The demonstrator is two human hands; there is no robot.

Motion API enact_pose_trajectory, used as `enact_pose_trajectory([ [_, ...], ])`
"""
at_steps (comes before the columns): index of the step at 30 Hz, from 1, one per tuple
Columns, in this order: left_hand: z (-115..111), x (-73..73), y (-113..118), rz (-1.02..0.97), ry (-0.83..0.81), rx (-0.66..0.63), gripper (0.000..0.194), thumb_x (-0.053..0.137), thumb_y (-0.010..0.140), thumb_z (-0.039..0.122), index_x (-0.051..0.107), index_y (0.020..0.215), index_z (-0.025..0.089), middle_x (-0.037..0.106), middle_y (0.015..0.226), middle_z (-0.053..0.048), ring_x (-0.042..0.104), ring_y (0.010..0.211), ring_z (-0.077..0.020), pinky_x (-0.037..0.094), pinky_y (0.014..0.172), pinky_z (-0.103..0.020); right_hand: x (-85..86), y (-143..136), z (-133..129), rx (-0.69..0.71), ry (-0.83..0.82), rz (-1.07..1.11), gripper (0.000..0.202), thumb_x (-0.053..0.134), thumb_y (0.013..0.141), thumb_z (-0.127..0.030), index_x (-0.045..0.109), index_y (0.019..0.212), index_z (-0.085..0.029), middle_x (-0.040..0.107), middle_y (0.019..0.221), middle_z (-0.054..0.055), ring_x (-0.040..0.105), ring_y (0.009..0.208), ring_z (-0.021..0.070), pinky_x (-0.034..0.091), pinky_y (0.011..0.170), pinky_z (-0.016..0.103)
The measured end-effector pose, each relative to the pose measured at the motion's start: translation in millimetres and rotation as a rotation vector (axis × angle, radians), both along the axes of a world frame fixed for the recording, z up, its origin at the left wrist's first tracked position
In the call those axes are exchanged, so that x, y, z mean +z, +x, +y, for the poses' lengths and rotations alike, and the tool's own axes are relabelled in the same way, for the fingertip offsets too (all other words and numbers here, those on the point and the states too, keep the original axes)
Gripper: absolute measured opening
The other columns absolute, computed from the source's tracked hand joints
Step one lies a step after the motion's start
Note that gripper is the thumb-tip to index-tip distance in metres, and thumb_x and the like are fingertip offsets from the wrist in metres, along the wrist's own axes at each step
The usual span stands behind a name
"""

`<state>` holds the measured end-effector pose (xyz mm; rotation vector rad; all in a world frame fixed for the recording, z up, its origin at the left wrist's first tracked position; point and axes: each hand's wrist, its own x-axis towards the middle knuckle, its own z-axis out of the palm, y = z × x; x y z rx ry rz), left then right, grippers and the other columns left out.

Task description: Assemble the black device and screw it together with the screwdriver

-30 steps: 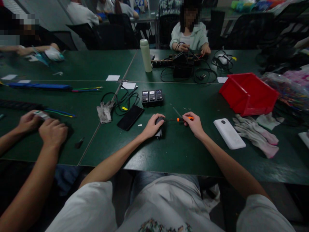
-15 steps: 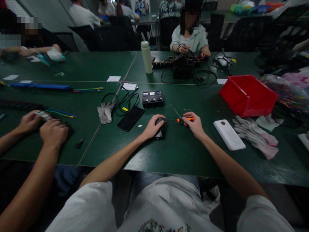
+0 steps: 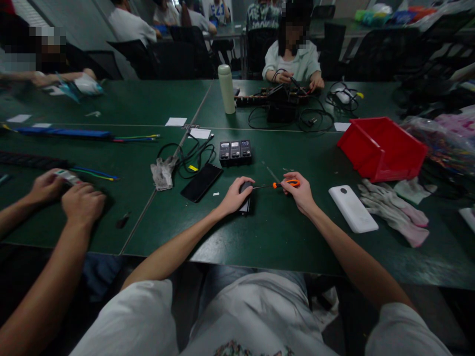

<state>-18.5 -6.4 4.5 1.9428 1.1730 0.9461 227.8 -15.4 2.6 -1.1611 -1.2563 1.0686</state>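
Note:
My left hand (image 3: 236, 196) is closed around a small black box-shaped device (image 3: 245, 207) on the table, its fingers covering most of the top. My right hand (image 3: 298, 190) grips a screwdriver with an orange handle (image 3: 293, 183). Its thin shaft points left, and the tip meets the side of the device near my left fingertips. A second thin grey strip (image 3: 273, 174) sticks out up and left from my right fingers; its kind is unclear. Just beyond my hands stand three similar black devices (image 3: 235, 153) side by side.
A black phone (image 3: 201, 182), coiled cables (image 3: 196, 155) and a grey glove (image 3: 163, 174) lie to the left. On the right are a white power bank-like block (image 3: 352, 208), gloves (image 3: 393, 207) and a red bin (image 3: 382, 148). A bottle (image 3: 226, 90) stands beyond. A co-worker's hands (image 3: 82, 202) work at far left.
The whole view has shifted very slightly. Both hands, the device and the screwdriver keep nearly the same places.

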Motion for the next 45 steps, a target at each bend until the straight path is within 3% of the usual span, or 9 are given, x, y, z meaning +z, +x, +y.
enact_pose_trajectory([
  [13, 0.0, 1.1, 0.6, 0.011, -0.001, 0.001, 0.023, 0.049, 0.088, 0.027, 0.060, 0.108, 0.021, 0.061, 0.108, -0.004, 0.055, 0.106, -0.0203, 0.040, 0.100, -0.036, -6.7, 1.5, 3.1, -0.004, -0.085, -0.023, 0.030, 0.065, 0.079, -0.048, 0.058, 0.088, -0.020, 0.058, 0.065, -0.002, 0.053, 0.050, 0.0096, 0.042, 0.046, 0.022],
  [22, -0.8, 0.8, -0.2, -0.010, 0.007, -0.010, 0.023, 0.049, 0.089, 0.028, 0.060, 0.108, 0.021, 0.061, 0.108, -0.004, 0.055, 0.105, -0.0200, 0.040, 0.099, -0.036, 0.7, 1.5, -0.2, 0.020, -0.047, -0.025, 0.029, 0.067, 0.078, -0.044, 0.060, 0.093, -0.020, 0.060, 0.072, 0.000, 0.054, 0.055, 0.0105, 0.044, 0.050, 0.024],
  [45, -0.3, -0.4, -0.3, 0.004, 0.010, -0.013, 0.024, 0.048, 0.090, 0.027, 0.060, 0.109, 0.021, 0.061, 0.109, -0.005, 0.054, 0.106, -0.0202, 0.040, 0.100, -0.036, -6.9, 2.0, 2.4, 0.007, -0.035, 0.000, 0.025, 0.068, 0.077, -0.040, 0.061, 0.091, -0.020, 0.060, 0.070, -0.001, 0.055, 0.054, 0.0107, 0.043, 0.050, 0.023],
])
